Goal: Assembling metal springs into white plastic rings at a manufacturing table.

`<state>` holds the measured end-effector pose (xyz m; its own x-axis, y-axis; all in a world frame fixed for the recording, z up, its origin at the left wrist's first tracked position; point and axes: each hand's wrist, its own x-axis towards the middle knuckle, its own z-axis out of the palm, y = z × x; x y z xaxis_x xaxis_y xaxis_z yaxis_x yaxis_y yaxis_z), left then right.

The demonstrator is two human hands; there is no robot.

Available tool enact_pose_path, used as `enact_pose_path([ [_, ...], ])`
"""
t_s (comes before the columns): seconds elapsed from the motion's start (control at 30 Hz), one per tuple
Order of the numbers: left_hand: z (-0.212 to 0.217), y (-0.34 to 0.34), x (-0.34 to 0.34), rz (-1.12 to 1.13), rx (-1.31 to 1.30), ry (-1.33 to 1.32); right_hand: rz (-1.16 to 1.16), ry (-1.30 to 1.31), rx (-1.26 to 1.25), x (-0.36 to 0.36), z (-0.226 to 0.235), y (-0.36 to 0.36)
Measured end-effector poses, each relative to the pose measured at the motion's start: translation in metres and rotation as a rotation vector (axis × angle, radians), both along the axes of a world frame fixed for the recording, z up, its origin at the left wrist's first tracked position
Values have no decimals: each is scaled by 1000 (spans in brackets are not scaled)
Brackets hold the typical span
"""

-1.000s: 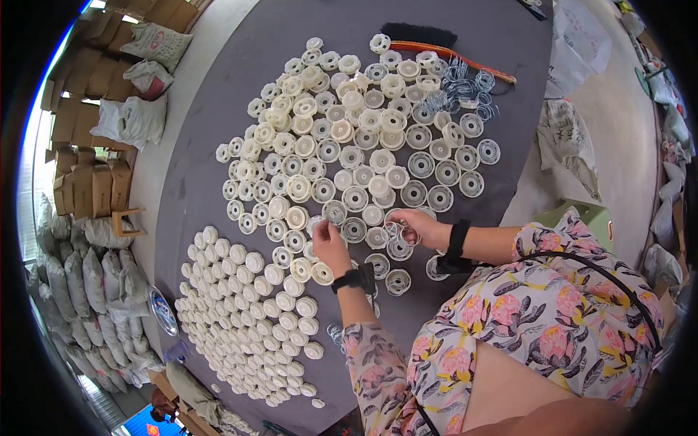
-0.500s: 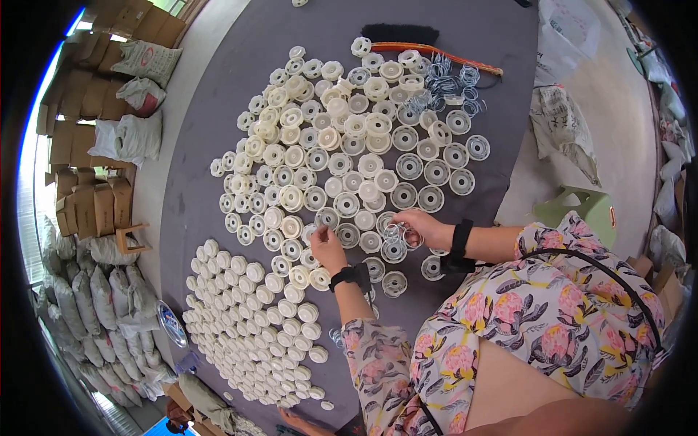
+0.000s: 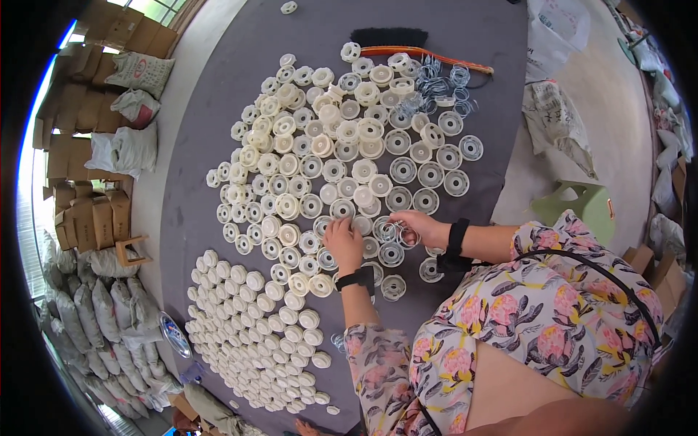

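My right hand is closed around a loose bunch of thin metal wire rings, held above the round plastic parts. My left hand reaches in beside it, its fingers bent together and pointing down among the parts, next to a white round part with a metal ring. Whatever is between those fingertips is hidden. Around both hands lie many off-white plastic round parts, open side up. Several toward the right, such as one white round part, have a metal ring inside.
A tangled heap of wire rings lies at the far right of the parts, by a black-bristled brush with an orange handle. White knobbed caps crowd the near left of the grey table. A green stool stands at right.
My left hand has moved right and slightly down, closer to my right hand. My right hand stays nearly in place with the wire rings. The whole view has shifted slightly.
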<state>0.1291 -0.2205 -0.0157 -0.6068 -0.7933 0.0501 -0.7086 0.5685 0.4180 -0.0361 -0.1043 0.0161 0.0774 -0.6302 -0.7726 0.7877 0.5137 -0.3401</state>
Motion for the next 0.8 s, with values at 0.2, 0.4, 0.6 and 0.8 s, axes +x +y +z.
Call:
enact_pose_path([
  [0.2,58,33,-22,-8,885,553,7,-28,-25,-7,2,-4],
  [0.4,30,39,-14,198,1211,760,24,23,-34,-4,7,-8],
  [0.6,9,-8,-25,281,120,323,107,-147,119,-21,-13,-3],
  [0.8,0,-8,-21,243,-85,-66,76,-71,60,-25,-9,1],
])
